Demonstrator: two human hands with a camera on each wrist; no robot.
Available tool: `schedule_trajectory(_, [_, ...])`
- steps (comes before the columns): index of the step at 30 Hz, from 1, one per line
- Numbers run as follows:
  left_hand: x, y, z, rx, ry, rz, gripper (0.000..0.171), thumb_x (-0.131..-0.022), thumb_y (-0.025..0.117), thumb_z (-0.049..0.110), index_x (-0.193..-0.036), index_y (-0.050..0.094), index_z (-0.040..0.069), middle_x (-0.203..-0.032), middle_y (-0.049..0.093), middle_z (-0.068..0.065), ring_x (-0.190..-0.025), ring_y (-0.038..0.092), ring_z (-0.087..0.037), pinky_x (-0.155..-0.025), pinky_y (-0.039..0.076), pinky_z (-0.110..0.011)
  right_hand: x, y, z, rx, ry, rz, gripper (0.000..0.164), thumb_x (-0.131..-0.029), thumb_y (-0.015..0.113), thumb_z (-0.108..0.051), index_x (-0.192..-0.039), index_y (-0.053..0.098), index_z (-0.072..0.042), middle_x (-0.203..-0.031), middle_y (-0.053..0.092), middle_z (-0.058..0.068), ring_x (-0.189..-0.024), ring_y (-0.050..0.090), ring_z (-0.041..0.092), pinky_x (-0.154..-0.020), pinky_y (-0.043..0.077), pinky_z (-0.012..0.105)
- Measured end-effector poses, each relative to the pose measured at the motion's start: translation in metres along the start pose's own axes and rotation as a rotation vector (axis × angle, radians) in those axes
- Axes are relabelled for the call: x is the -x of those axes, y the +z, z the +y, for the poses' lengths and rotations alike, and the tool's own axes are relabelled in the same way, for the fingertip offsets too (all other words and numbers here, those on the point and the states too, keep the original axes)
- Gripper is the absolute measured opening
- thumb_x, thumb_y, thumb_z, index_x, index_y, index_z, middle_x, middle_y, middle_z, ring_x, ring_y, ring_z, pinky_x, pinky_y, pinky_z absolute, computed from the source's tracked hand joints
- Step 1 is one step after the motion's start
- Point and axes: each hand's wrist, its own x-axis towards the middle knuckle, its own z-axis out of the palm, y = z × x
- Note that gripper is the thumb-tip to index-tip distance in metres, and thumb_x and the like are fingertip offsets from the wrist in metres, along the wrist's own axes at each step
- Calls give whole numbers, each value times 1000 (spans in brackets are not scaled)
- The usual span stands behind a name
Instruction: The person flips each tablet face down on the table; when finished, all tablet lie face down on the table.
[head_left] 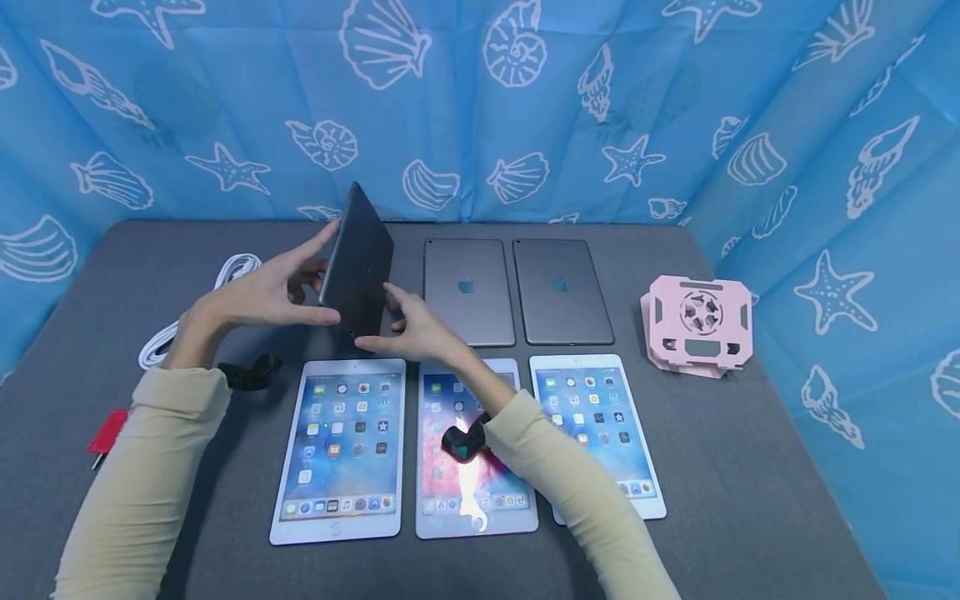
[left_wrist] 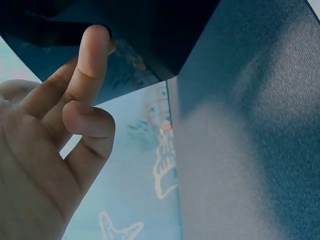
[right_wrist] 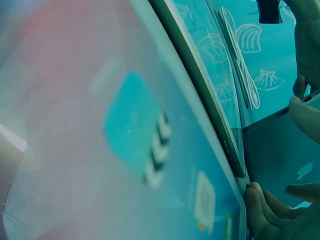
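A dark grey tablet [head_left: 363,258] stands steeply tilted at the back left of the table, its back facing right. My left hand [head_left: 262,287] holds it from the left, fingers spread toward the far edge and thumb at the near corner. The left wrist view shows those fingers in front of the dark glass screen [left_wrist: 135,45]. With thumb and forefinger, my right hand [head_left: 420,329] grips the lower right side. In the right wrist view, its fingers [right_wrist: 257,207] are at the tablet's edges. Two grey tablets, one [head_left: 468,292] beside another [head_left: 564,292], lie face down to the right.
In front lie three white tablets, left [head_left: 337,450], middle [head_left: 438,450] and right [head_left: 600,433], with lit screens. A pink folding stand [head_left: 699,325] is on the right. At left are a coiled white cable [head_left: 159,343] and a red object [head_left: 112,429]. Behind hangs a blue curtain [head_left: 465,108].
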Motion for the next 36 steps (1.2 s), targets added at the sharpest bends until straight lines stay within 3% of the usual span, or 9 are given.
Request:
schedule_trajectory(8, [5, -2, -4, -26, -14, 14, 123, -82, 84, 16, -165, -4, 26, -139, 64, -19, -102, 66, -22, -77, 51, -32, -1, 4, 0, 65, 20, -8, 91, -94, 74, -35, -163, 22, -8, -153, 43, 19, -128, 58, 30, -105, 52, 42])
schedule_trajectory(14, [9, -2, -10, 23, -52, -4, 126, -83, 85, 16, -165, -10, 24, -144, 62, -19, -120, 67, -36, -96, 53, -51, -2, 4, 2, 61, 8, -26, 81, -96, 72, -29, -161, 29, -5, -152, 41, 21, -131, 56, 33, -108, 51, 43])
schedule_trajectory(20, [12, -2, -19, 63, -84, -11, 131, -81, 87, 15, -164, -15, 24, -146, 59, -21, -127, 63, -42, -105, 46, -64, -2, 2, 3, 90, 10, -20, 81, -95, 73, -32, -160, 32, -4, -144, 43, 20, -112, 54, 23, -91, 48, 29])
schedule_trajectory(28, [13, 1, -26, 76, -139, -35, 132, -82, 86, 16, -163, -19, 18, -141, 63, -21, -122, 66, -36, -104, 49, -57, -2, 0, 3, 130, -7, -31, 81, -95, 73, -29, -159, 31, -1, -137, 46, 21, -82, 49, 11, -69, 39, 18])
schedule_trajectory(31, [13, 2, -29, 72, -151, -48, 132, -83, 86, 17, -162, -20, 15, -139, 64, -21, -119, 68, -34, -103, 50, -54, -2, -1, 3, 133, -14, -35, 80, -95, 74, -25, -158, 32, 0, -126, 50, 19, -69, 46, 8, -62, 37, 17])
schedule_trajectory(32, [13, 2, -30, 72, -153, -51, 132, -83, 86, 17, -162, -20, 15, -139, 64, -22, -119, 68, -34, -103, 50, -55, -2, -2, 3, 131, -12, -35, 79, -95, 74, -25, -158, 32, 1, -114, 54, 16, -65, 45, 7, -59, 36, 17])
schedule_trajectory(36, [13, 3, -33, 57, -167, -64, 132, -84, 85, 19, -161, -21, 12, -136, 65, -23, -118, 69, -34, -105, 49, -57, -2, -2, 2, 122, 12, -37, 80, -95, 75, -23, -158, 32, 0, -116, 59, 17, -57, 42, 5, -53, 34, 16])
